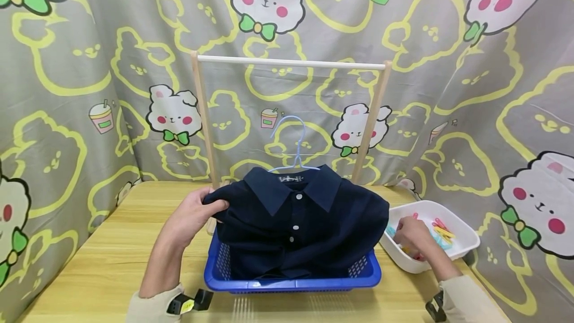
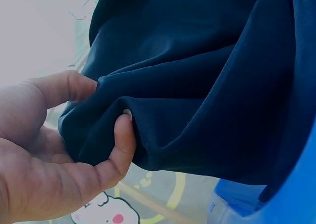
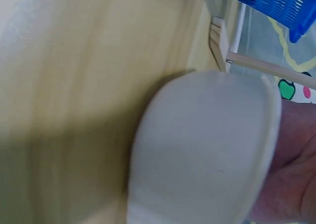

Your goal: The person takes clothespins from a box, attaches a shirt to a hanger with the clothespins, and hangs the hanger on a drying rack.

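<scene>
A dark navy collared shirt (image 1: 309, 218) with white buttons sits on a light blue hanger (image 1: 298, 143), its lower part bunched in a blue basket (image 1: 291, 284). My left hand (image 1: 193, 216) pinches the shirt's left shoulder or sleeve edge between thumb and fingers. In the left wrist view, the left hand (image 2: 64, 150) has folds of the dark cloth between thumb and fingers. My right hand (image 1: 414, 236) reaches down into a white bin (image 1: 466, 243) among colourful clothespins (image 1: 443, 233). Its fingertips are hidden there, and I cannot tell whether they hold a clothespin.
Behind the basket stands a wooden rack (image 1: 205, 123) with a white crossbar (image 1: 291, 63). Everything rests on a wood-grain table (image 1: 112, 258). A patterned cloth curtain (image 1: 112, 64) surrounds the back and sides. The white bin's wall (image 3: 202, 150) fills much of the right wrist view.
</scene>
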`<state>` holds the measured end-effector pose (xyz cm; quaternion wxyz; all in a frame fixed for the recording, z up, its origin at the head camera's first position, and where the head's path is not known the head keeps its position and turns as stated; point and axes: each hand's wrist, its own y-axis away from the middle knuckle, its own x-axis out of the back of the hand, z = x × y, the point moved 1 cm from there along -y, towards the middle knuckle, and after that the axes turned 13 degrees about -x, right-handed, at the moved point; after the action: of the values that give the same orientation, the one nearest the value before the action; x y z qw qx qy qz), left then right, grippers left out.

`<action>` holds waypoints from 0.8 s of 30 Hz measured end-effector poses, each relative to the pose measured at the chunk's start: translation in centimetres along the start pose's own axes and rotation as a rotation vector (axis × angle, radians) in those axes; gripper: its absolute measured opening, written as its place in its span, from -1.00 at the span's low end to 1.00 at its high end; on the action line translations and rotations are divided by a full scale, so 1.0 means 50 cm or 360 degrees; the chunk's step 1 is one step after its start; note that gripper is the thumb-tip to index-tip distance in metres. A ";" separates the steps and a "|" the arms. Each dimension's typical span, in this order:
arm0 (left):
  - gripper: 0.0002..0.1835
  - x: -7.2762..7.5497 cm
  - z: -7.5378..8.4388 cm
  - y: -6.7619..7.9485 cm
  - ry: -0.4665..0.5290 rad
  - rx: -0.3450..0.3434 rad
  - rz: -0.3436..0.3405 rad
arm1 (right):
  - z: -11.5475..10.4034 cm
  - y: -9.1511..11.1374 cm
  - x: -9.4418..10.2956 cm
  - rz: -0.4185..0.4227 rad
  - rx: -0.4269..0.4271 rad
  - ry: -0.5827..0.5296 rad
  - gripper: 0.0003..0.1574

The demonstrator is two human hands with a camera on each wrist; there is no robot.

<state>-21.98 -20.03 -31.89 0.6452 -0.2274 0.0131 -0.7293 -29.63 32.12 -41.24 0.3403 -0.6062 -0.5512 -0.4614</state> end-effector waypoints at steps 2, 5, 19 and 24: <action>-0.82 0.000 0.000 0.001 0.0003 0.0001 0.0001 | -0.002 0.000 0.010 -0.0008 -0.0031 -0.0010 -0.78; -0.82 -0.001 0.001 0.002 0.0006 -0.0002 0.0000 | -0.009 0.002 0.026 0.0021 -0.0054 -0.0042 -0.73; -0.84 -0.001 0.003 0.003 0.0004 -0.0003 0.0017 | -0.058 0.027 0.098 0.0242 0.0048 -0.0016 -0.66; -0.84 -0.002 0.002 0.002 0.0011 -0.0001 0.0014 | -0.079 0.037 0.120 0.0247 0.0058 -0.0044 -0.57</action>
<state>-21.84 -19.94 -31.85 0.6483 -0.2250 0.0165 -0.7272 -28.72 30.30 -34.10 0.3784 -0.6471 -0.5157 -0.4150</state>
